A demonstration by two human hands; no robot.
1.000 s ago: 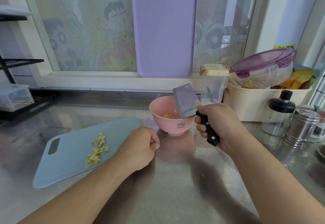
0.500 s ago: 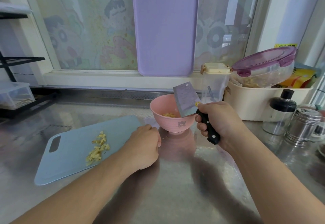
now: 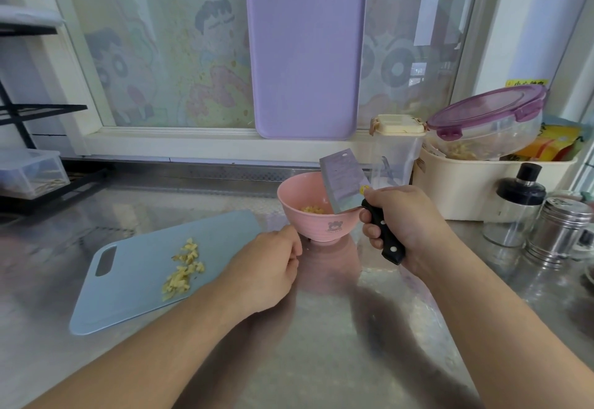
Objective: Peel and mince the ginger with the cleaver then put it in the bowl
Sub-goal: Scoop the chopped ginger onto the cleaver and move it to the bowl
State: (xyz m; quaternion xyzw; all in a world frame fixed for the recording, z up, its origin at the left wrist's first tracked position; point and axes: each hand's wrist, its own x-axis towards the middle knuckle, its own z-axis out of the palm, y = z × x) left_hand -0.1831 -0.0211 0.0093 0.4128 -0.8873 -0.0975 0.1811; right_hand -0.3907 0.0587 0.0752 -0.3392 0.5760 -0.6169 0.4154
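Wrapped tight round the black handle, the right hand (image 3: pixel 408 225) holds the cleaver (image 3: pixel 340 185) with its blade tilted up over the right rim of the pink bowl (image 3: pixel 316 225), flat face toward the hollow; I'd judge that angle is there so whatever rides on the steel slides in. Some minced ginger (image 3: pixel 312 209) already lies at the bottom of the bowl. Left hand (image 3: pixel 266 272) sits just near-left of the bowl, fingers curled in a loose fist holding nothing, knuckles close to the bowl's wall though I cannot tell if they touch; it seems parked there to steady the bowl if needed. More ginger, a pale scattered pile (image 3: pixel 183 269), waits on the blue board (image 3: pixel 135 293) to the left on the steel bench (image 3: pixel 321 360), well apart from the bowl. So the mincing looks finished and the transfer is partly through. The board lies angled toward the bowl, which keeps each carry short.
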